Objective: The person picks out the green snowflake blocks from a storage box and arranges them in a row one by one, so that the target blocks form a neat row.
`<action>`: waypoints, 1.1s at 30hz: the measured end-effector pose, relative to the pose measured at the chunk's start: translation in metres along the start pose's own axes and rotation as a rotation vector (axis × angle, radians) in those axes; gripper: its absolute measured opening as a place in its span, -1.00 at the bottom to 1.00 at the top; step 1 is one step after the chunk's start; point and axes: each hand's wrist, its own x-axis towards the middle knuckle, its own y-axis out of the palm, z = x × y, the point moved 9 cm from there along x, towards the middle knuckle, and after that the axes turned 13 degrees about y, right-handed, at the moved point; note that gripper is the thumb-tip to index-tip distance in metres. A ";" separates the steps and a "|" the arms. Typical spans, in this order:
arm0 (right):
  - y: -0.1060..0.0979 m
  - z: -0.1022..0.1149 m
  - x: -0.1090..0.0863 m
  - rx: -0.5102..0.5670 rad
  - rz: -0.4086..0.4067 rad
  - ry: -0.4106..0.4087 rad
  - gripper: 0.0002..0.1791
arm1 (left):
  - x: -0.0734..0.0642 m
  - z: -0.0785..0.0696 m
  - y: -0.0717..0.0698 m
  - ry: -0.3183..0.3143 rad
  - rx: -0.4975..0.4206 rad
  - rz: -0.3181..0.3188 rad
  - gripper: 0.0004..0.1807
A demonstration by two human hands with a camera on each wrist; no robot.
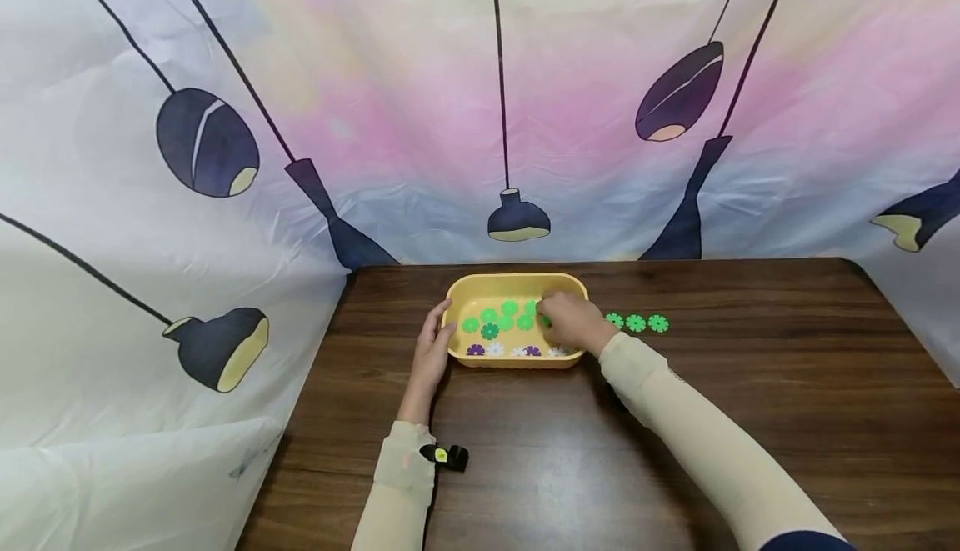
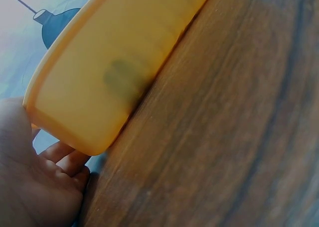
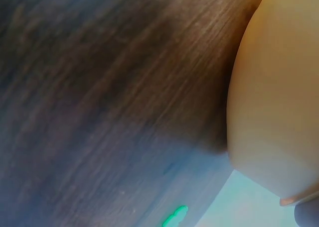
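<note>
A yellow plastic tray stands on the table, holding flower-shaped discs: several light green discs, one darker green disc, purple discs and white discs. My left hand grips the tray's left end, thumb at the rim and fingers round the outside. My right hand reaches over the tray's right side with bent fingers down among the green discs. A bit of green shows beside its fingertips; I cannot tell if they pinch a disc. The right wrist view shows mostly tray wall and tabletop.
To the tray's right, three green discs lie in a row on the dark wood table. Behind the table hangs a cloth printed with lamps. A black strap is on the left wrist.
</note>
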 end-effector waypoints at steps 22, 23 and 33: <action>-0.003 -0.001 -0.002 0.069 -0.035 -0.048 -0.80 | -0.003 -0.010 0.003 -0.012 -0.009 -0.009 -0.47; -0.004 -0.001 -0.003 0.077 -0.040 -0.062 -0.80 | -0.003 -0.016 0.004 -0.012 -0.014 -0.007 -0.47; -0.018 0.004 -0.010 0.091 -0.039 -0.142 -0.91 | -0.008 -0.040 0.007 -0.011 -0.012 -0.009 -0.48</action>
